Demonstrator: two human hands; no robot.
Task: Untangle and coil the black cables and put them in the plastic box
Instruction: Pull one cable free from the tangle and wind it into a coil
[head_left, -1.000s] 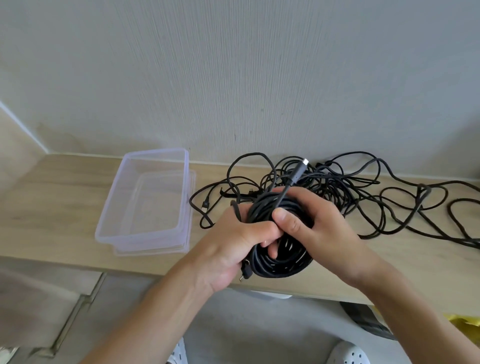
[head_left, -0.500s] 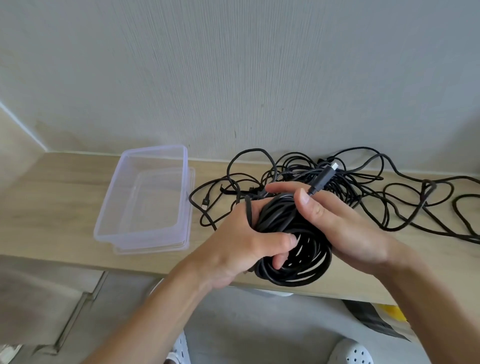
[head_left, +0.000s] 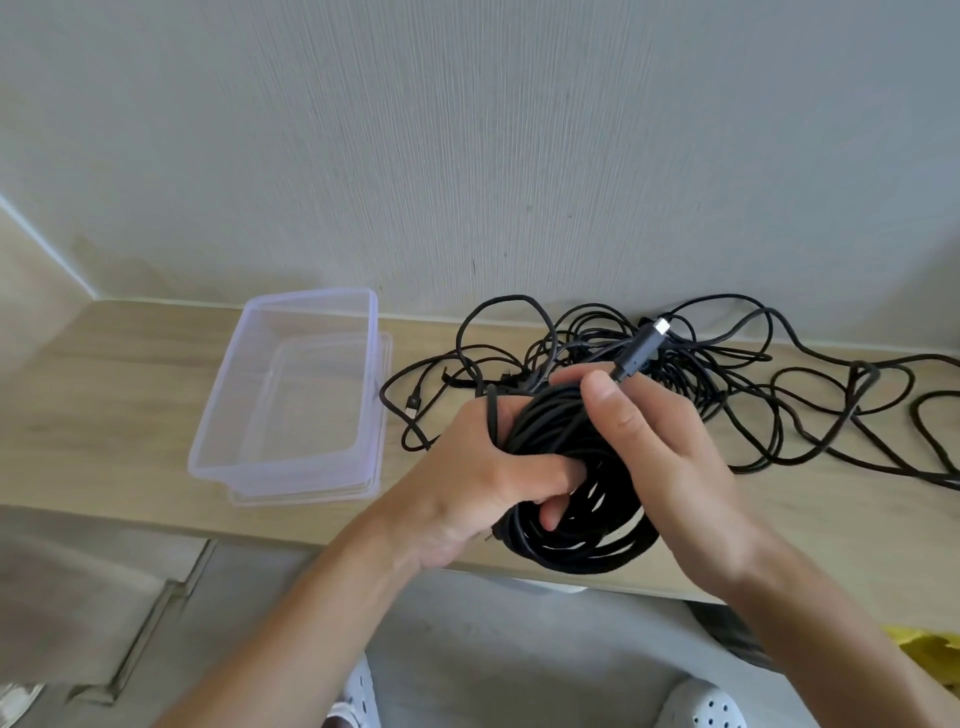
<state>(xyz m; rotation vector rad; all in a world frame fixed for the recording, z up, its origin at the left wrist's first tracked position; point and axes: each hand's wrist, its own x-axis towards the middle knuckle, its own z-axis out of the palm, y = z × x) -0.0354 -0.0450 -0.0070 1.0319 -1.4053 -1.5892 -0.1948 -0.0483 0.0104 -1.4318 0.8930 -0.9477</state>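
Observation:
A thick coil of black cable (head_left: 576, 525) hangs in front of the shelf edge. My left hand (head_left: 478, 478) grips it, thumb over the loops and fingers through the middle. My right hand (head_left: 665, 447) holds the coil's right side and pinches the cable just below its plug end (head_left: 644, 345), which points up and to the right. Behind the hands a loose tangle of black cables (head_left: 727, 374) spreads over the wooden shelf (head_left: 104, 395). The clear plastic box (head_left: 291, 395) stands open to the left, sitting on its lid, with nothing in it.
The shelf runs along a pale wall (head_left: 467, 156). One cable strand (head_left: 883, 457) trails off to the right edge. Below the shelf is a grey floor with white perforated shoes (head_left: 696, 706) and something yellow (head_left: 930, 644) at the right.
My right hand has shifted along the coil, and the plug end now sticks up higher past my thumb. The coil has stayed in my left hand.

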